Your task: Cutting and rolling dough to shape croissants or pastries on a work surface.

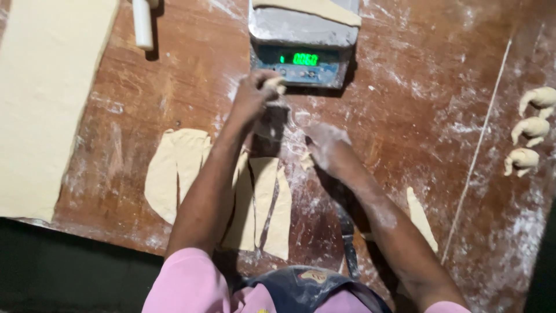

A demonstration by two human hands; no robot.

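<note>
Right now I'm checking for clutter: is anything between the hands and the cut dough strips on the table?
Nothing visible. The pale triangular dough strips lie on the floured brown wooden table just below both hands; the left hand already holds a dough piece.

At top centre we see the scale (301, 58), a dough sheet (46, 98) far left, cut strips (179, 168) lower centre, and shaped rolls (533, 130) at right.

A flour-dusted wooden table (417, 87) is being used as the work surface. Lying directly on it are a large dough sheet (46, 98), cut dough triangles (179, 168), a digital scale (301, 43), three shaped croissants (530, 130), a white rolling pin (142, 24) and a knife (347, 237).
</note>
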